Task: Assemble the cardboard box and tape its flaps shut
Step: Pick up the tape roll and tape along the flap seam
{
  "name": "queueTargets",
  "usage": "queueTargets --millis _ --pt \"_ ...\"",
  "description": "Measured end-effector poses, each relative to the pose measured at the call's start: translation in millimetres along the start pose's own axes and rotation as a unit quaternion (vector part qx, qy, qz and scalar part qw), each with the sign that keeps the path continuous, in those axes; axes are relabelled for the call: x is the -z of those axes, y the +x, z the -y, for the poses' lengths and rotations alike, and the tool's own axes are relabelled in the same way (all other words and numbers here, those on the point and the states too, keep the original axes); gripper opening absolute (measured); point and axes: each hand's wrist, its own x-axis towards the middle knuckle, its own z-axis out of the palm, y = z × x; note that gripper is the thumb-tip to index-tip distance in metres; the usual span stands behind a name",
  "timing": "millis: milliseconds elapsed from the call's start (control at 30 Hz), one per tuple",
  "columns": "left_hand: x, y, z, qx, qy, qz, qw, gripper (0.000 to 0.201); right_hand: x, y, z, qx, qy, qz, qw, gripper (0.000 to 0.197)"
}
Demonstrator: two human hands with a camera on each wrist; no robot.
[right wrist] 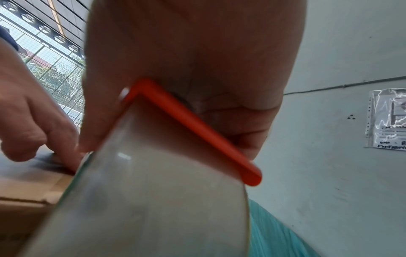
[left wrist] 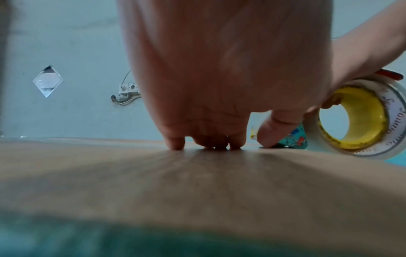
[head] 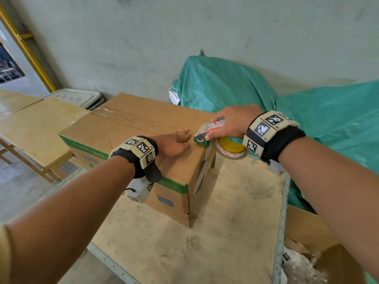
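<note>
A brown cardboard box (head: 127, 132) with green print lies on the dusty table (head: 225, 222), flaps closed, clear tape along its top seam. My left hand (head: 176, 140) lies flat on the box top near the right end, fingers straight and pressing the cardboard (left wrist: 197, 173). My right hand (head: 227, 124) grips a tape dispenser (head: 205, 136) with a red frame (right wrist: 197, 128) at the box's right top edge. Its clear tape roll (head: 231, 150) with a yellow core (left wrist: 356, 118) hangs past the box end. The roll (right wrist: 153, 200) fills the right wrist view.
Green tarpaulin-covered bundles (head: 225, 85) stand behind and to the right of the table. Flat cardboard sheets (head: 37, 128) lie on a wooden bench at the left. More cardboard (head: 307, 228) lies low at the right. A grey-green wall (head: 184, 27) stands behind.
</note>
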Motion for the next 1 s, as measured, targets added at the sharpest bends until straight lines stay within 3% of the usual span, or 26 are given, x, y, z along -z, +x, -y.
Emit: queueTargets --millis 300,500,700,833,1000 --pt "-0.5 -0.4 -0.6 0.003 -0.014 -0.006 1.0 0.056 10.8 -21.1 -31.0 -0.013 -0.001 0.022 1.0 0.073" --pt "0.0 -2.5 -3.2 0.009 -0.016 -0.008 1.0 0.057 -19.1 -24.9 -28.9 -0.018 -0.012 0.013 1.0 0.076" --pt "5.7 -1.0 -24.3 0.0 0.052 -0.08 0.995 0.054 -26.7 -21.0 -28.4 -0.017 -0.014 0.009 1.0 0.075" --pt "-6.8 0.7 -40.7 -0.031 0.084 0.007 0.996 0.062 -26.1 -18.5 -29.5 -0.013 -0.016 0.008 1.0 0.074" --pt "-1.2 2.3 -42.8 -0.018 0.078 0.002 0.997 0.06 -30.8 -17.0 -30.0 -0.012 -0.006 0.003 1.0 0.074"
